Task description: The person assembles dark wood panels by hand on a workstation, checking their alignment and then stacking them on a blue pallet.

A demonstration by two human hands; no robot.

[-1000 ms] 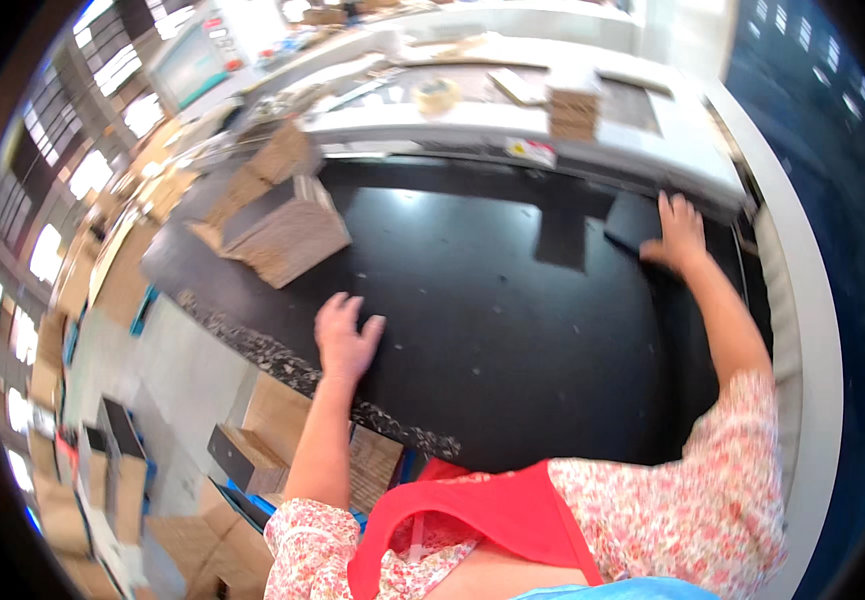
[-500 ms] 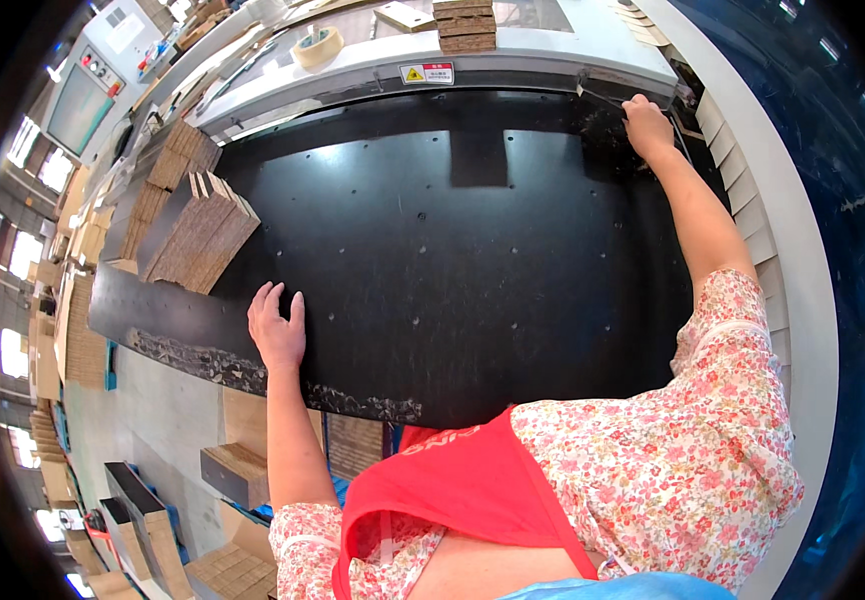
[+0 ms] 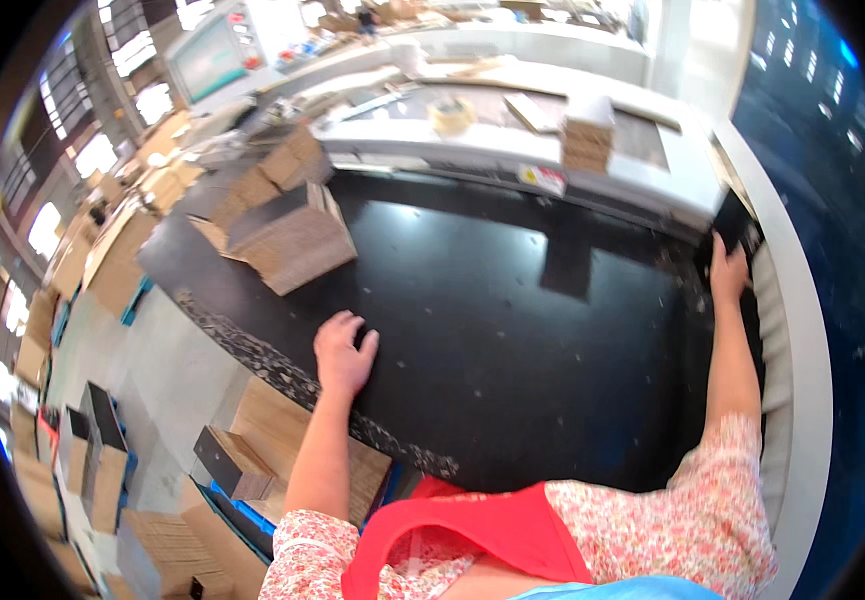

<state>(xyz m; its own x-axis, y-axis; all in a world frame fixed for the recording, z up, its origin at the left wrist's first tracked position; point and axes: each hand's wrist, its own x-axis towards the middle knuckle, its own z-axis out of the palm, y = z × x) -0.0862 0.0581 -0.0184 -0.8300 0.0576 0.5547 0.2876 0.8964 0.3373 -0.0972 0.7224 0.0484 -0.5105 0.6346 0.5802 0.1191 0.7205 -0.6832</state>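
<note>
My left hand (image 3: 345, 352) rests on the black tabletop (image 3: 473, 330), fingers spread and nothing in them. Just beyond it lie stacked wood-coloured boards with dark faces (image 3: 298, 248). At the table's far right corner, my right hand (image 3: 729, 272) grips a small dark board (image 3: 731, 215) close to the pale machine frame. Blur hides the board's finer detail and part of my right fingers.
A pale machine bed (image 3: 483, 148) runs along the table's far side, carrying a tape roll (image 3: 451, 115) and a short stack of boards (image 3: 587, 140). A curved pale guard (image 3: 803, 350) borders the right. Boards on pallets (image 3: 108, 460) stand on the floor at left.
My head view has shifted, so the scene sits lower and further right. A dark board now shows in my right hand at the far corner. My left hand stays on the tabletop.
</note>
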